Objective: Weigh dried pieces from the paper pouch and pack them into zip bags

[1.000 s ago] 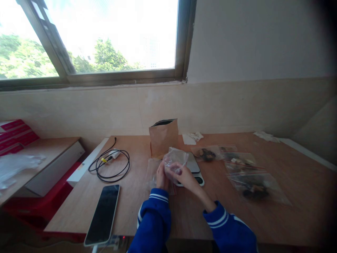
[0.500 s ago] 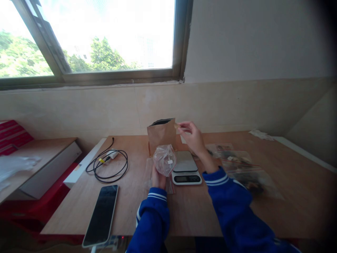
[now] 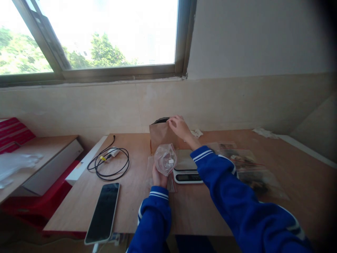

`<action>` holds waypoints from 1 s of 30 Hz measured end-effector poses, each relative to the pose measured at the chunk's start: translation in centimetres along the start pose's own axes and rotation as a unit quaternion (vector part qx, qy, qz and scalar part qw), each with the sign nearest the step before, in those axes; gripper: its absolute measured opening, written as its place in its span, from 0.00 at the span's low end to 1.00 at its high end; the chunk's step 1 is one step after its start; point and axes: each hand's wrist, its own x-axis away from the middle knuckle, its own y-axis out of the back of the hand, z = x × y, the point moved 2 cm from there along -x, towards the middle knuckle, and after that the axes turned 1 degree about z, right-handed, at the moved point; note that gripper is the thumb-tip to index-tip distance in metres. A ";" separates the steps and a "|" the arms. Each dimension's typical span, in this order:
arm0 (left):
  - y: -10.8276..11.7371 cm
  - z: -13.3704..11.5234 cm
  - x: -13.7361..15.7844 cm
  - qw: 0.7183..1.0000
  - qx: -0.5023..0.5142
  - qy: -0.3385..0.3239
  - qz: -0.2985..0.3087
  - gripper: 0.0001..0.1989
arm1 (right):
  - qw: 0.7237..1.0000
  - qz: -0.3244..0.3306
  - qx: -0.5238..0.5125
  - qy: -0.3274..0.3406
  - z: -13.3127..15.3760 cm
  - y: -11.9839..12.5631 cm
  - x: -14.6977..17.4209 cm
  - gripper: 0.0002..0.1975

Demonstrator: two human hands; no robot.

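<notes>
My left hand (image 3: 159, 178) is closed round the lower part of a clear plastic bag (image 3: 165, 160), whose mouth gapes; a small white label shows on it. Behind it stands a brown paper bag (image 3: 159, 136), upright with its dark mouth open. My right hand (image 3: 178, 126) is at the right side of that mouth, fingertips bent together over the rim; whatever they pinch is too small or hidden to make out. A digital kitchen scale (image 3: 188, 177) lies under my right forearm, its plate partly covered by the sleeve.
Several zip bags with dark and brown contents (image 3: 256, 182) lie on the right. To the left are a coiled black cable (image 3: 112, 165) and a phone (image 3: 104, 212) at the front edge. Crumpled white material (image 3: 264, 133) lies by the wall. A flat clear bag (image 3: 150, 172) lies beneath my left hand.
My right hand has moved left to the paper bag's mouth; the small yellowish-brown piece between its fingers no longer shows. My left hand keeps its hold on the plastic bag.
</notes>
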 end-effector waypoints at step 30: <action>-1.7 -2.1 6.6 0.894 -0.438 -0.069 0.064 0.19 | 0.881 -0.019 -0.342 -0.327 4.4 1.7 19.6 0.25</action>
